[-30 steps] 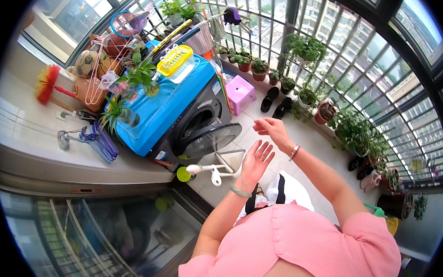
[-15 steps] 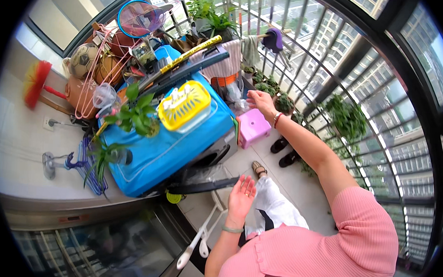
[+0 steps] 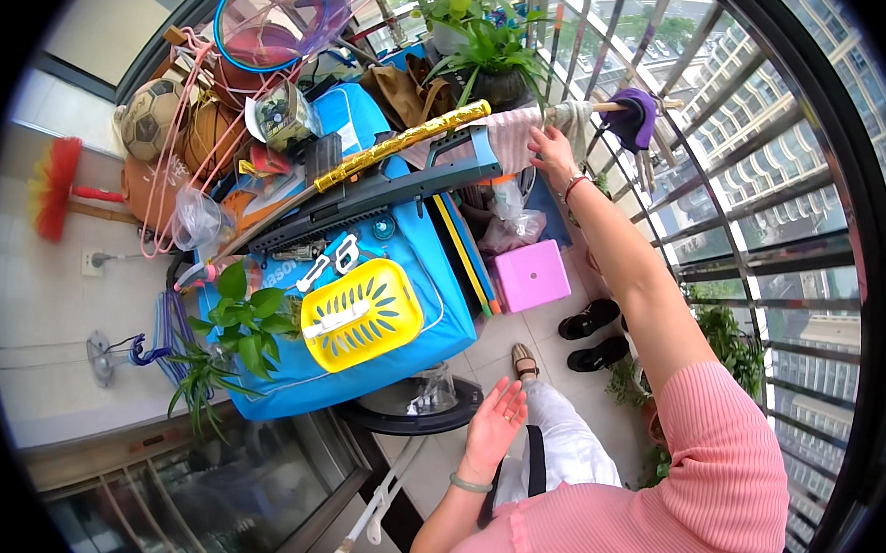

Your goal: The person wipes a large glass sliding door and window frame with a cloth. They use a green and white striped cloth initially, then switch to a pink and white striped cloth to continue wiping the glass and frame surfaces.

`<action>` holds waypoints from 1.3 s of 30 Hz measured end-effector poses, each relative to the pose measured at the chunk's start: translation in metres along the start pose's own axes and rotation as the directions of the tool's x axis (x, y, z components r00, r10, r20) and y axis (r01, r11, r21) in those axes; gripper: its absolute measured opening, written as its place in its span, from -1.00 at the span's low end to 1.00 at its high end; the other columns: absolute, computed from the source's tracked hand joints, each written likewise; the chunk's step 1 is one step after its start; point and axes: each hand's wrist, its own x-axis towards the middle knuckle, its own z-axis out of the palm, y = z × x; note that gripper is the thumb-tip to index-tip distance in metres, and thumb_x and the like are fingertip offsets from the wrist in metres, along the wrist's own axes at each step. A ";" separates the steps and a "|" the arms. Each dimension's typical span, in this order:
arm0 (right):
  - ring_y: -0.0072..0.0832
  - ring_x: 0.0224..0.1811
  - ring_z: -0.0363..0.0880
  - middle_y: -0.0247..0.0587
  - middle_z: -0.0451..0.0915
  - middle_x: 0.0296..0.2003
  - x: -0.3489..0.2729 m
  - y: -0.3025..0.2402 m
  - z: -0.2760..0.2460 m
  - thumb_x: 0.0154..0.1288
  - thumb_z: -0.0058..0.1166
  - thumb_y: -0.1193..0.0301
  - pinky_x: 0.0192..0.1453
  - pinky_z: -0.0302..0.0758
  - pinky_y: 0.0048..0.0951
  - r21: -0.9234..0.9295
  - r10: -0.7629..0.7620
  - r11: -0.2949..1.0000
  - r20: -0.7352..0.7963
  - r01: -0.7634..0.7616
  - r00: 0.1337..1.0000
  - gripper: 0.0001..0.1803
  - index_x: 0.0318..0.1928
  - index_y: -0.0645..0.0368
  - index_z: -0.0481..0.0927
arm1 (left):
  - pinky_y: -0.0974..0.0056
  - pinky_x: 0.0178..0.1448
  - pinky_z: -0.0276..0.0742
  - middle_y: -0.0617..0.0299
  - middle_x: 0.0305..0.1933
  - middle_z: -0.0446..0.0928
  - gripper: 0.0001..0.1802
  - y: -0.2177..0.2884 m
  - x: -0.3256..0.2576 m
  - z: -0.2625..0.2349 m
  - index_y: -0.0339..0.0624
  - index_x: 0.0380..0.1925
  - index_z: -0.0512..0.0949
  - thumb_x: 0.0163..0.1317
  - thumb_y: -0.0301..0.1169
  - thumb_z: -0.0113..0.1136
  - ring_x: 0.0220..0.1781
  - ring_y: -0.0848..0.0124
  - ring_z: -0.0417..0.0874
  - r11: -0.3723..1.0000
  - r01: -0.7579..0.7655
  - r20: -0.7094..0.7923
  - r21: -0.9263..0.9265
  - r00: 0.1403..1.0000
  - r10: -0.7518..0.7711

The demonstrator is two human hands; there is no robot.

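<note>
While gripping the pale cloth [image 3: 515, 140] on the rail — right hand [image 3: 553, 154]; left hand [image 3: 496, 427] released, in free air.

A basket [image 3: 361, 315] is set on the washer [image 3: 383, 273], a stool [image 3: 531, 274] to its right, shoes [image 3: 588, 334] beside.

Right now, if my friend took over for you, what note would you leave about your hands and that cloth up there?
Right hand: reached up, fingers on the pale cloth draped over the wooden pole.
Left hand: open and empty, palm up, above the floor near the washer door.
Purple cloth hangs on the same pole, untouched.
Done: the cloth is reached.
Left: it is not yet off the pole.
</note>
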 end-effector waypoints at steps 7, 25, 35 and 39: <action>-0.46 -0.23 0.61 -0.18 0.67 -0.20 0.039 0.019 -0.006 0.25 0.32 0.08 -0.16 0.54 -0.42 -0.226 -0.206 0.955 -0.051 0.189 0.977 -0.43 0.02 0.32 0.57 | 0.14 0.31 0.46 0.18 0.26 0.49 -0.61 -0.009 0.015 0.021 -0.07 0.29 0.40 0.53 -0.28 -0.06 0.24 0.30 0.52 0.999 0.025 0.010 0.032 1.000 -0.025; -0.61 -0.12 0.51 -0.30 0.56 -0.23 -0.084 -0.007 -0.038 0.23 0.11 0.48 0.04 0.44 -0.52 -0.192 -0.448 0.814 0.391 0.548 0.804 -0.79 -0.16 0.36 0.58 | 0.17 0.29 0.46 0.18 0.26 0.50 -0.56 -0.019 0.013 0.039 -0.07 0.30 0.40 0.51 -0.20 0.00 0.23 0.31 0.52 0.996 0.024 0.010 0.087 1.000 -0.025; 0.05 -0.28 0.47 0.04 0.48 -0.40 -0.177 0.043 -0.098 0.07 0.15 0.47 -0.09 0.45 -0.17 -0.400 -0.353 0.602 0.643 0.691 0.679 -0.80 -0.46 0.27 0.39 | 0.16 0.27 0.50 0.17 0.25 0.52 -0.60 -0.018 0.003 0.036 -0.10 0.30 0.40 0.55 -0.26 -0.07 0.20 0.31 0.56 0.989 0.016 0.051 0.150 0.998 -0.024; -0.08 -0.44 0.41 0.02 0.38 -0.51 -0.222 0.060 -0.126 0.08 0.10 0.47 -0.24 0.41 -0.21 -0.461 -0.365 0.511 0.648 0.726 0.669 -0.83 -0.42 0.28 0.40 | 0.16 0.27 0.50 0.16 0.23 0.53 -0.60 -0.024 -0.004 0.026 -0.11 0.29 0.41 0.54 -0.25 -0.06 0.19 0.32 0.56 0.983 0.003 0.080 0.185 0.997 -0.018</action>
